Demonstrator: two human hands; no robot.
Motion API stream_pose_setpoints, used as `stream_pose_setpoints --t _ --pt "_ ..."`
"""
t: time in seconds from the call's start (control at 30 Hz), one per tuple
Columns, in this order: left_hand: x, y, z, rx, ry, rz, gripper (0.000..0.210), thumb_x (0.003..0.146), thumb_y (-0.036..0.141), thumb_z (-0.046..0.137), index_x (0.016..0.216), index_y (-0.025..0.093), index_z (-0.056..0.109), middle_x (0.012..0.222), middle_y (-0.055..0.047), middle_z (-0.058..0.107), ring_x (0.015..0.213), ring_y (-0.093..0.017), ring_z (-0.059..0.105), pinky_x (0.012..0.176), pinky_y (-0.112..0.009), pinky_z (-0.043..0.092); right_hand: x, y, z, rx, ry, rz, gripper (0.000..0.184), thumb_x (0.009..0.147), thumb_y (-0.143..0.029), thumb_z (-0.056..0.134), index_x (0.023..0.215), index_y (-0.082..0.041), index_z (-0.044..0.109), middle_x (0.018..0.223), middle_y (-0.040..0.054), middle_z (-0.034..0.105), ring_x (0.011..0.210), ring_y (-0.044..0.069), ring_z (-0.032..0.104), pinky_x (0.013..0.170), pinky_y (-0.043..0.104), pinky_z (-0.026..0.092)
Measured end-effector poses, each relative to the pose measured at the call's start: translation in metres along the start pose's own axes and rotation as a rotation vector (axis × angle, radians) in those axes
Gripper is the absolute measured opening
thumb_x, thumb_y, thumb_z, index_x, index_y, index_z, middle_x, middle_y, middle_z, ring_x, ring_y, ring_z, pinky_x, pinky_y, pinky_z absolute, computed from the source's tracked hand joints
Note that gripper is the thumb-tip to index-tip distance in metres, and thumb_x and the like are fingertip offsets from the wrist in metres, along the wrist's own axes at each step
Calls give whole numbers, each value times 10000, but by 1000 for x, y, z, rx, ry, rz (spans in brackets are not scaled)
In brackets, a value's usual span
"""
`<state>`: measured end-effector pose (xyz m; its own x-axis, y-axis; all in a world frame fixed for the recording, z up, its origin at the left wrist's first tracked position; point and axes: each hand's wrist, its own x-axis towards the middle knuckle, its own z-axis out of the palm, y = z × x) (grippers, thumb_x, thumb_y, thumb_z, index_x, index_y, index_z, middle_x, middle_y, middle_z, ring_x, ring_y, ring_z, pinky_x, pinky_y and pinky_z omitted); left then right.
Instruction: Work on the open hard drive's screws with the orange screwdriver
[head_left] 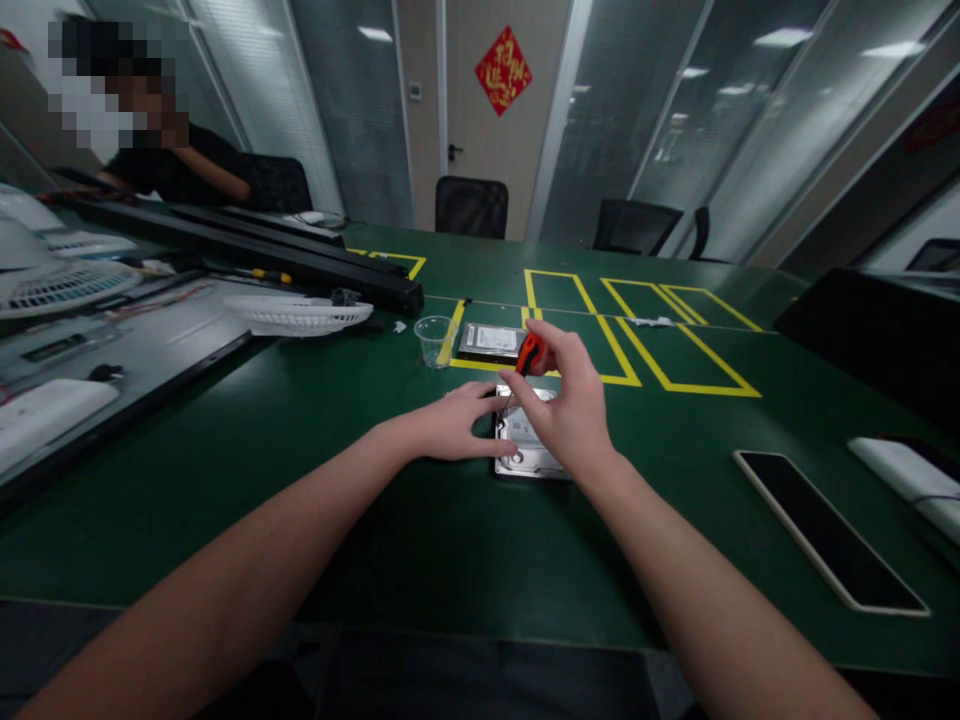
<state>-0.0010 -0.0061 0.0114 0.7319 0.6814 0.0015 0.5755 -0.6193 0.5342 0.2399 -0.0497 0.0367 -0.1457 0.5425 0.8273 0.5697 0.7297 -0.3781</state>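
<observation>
A silver hard drive [530, 460] lies on the green table in front of me. My left hand [459, 422] holds it at its left side, thumb and fingers spread apart and touching its top. In my right hand [574, 395] is a red and black screwdriver [531, 353], pinched between thumb and fingers. Its thin shaft slants down to the upper left part of the drive; the tip's exact contact is too small to tell. My right hand hides the drive's right part. Just beyond, a second hard drive [491, 341] lies label up inside a yellow taped box.
A clear plastic cup [436, 342] stands left of the second drive. Farther left are a white basket-like cover [296, 314], long black bars [285, 250] and a large panel [165, 335]. A phone [829, 530] lies at right. Another person [202, 165] sits at far left.
</observation>
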Motion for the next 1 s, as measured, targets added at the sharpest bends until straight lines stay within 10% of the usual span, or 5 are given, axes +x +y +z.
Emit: stream_pose_setpoints --t 0.27,1.0 --pt "0 -6 3 -15 22 34 1022 1106 930 858 1904 323 665 2085 -205 480 1927 -561 462 1571 -788 424 -5 -3 4 43 -24 -13 645 1187 -260 693 1820 -333 593 1623 144 840 1296 346 888 1141 590 798" --pt "1 -2 2 -7 23 34 997 1115 889 864 1898 298 686 2079 -207 493 1934 -555 455 1598 -774 383 1 -4 -1 16 26 -67 510 1161 -326 844 1660 -355 740 1340 80 854 1016 288 779 949 511 779"
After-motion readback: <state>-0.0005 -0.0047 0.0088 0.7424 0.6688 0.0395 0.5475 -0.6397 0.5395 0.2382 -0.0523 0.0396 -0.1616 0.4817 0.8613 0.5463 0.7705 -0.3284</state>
